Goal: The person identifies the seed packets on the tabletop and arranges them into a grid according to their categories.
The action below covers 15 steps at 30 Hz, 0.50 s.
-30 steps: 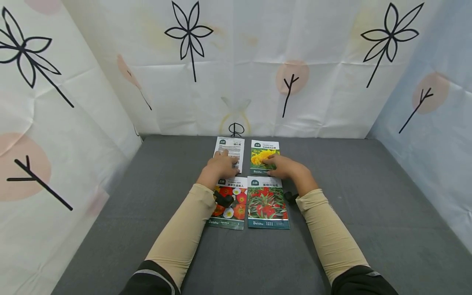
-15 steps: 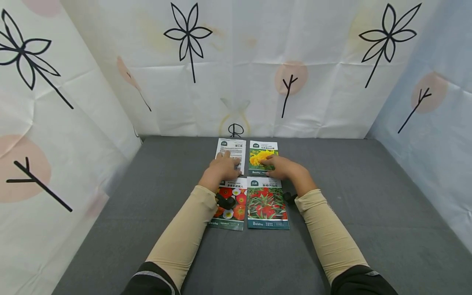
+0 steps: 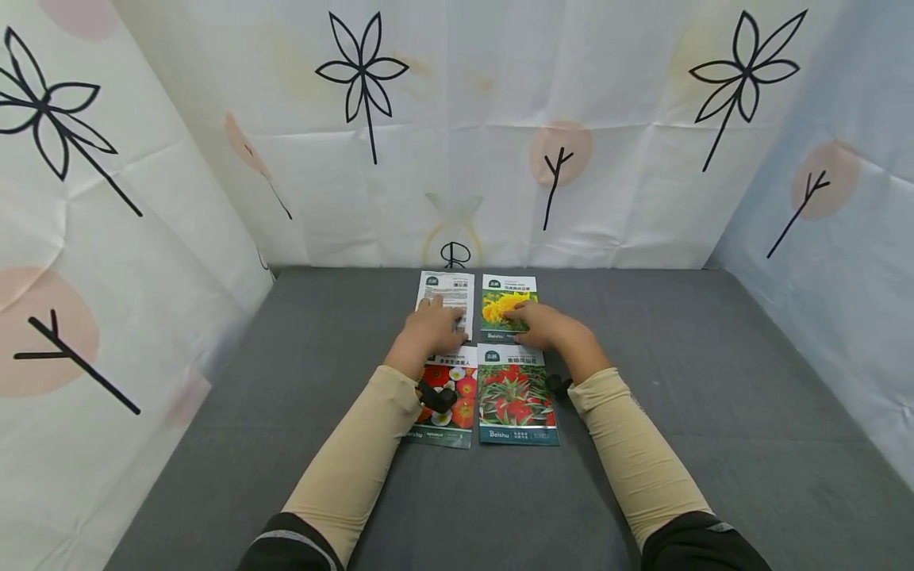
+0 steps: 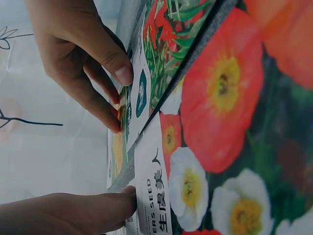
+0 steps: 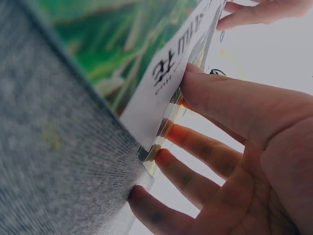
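Observation:
Four flat seed packets lie in two rows. My left hand (image 3: 431,331) rests with extended fingers on the back-left white packet (image 3: 448,287), its printed text side up. My right hand (image 3: 553,329) touches the back-right packet (image 3: 496,307) with the yellow flower picture, fingers spread over its right side. In front are a packet of red and white poppies (image 3: 462,408), partly covered by the left wrist, and a packet with red flowers among green leaves (image 3: 516,400). In the right wrist view, the right fingertips (image 5: 164,156) press down along the yellow packet's edge.
The packets lie on a grey cloth-covered table (image 3: 678,444). A white curtain (image 3: 464,159) with leaf drawings hangs behind it and along both sides. A black strap mount (image 3: 437,396) sits on the left wrist, above the poppy packet.
Over the last second, the back-left white packet and left hand shift slightly toward me and level with the yellow packet. The right hand stays on its packet; the camera view tilts slightly.

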Motion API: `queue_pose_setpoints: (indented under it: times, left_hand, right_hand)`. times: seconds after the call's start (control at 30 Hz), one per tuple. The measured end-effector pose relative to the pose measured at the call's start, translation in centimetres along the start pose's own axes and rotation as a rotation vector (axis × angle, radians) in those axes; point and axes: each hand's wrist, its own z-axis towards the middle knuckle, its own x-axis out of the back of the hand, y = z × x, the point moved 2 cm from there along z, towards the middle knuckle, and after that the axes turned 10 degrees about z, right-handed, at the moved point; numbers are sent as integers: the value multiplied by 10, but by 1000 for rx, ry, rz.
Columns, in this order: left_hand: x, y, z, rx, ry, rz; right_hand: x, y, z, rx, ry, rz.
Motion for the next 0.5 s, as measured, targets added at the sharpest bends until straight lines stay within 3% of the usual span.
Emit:
queue_pose_setpoints:
  times: [0.2,0.5]
  left_hand:
    - [-1,-2,-4,-9,75,-26]
    - [3,-7,-10,-30,129,-70]
  right_hand:
    - [0,-2,-1,36,39,-22]
    - [4,-5,-4,90,105,-10]
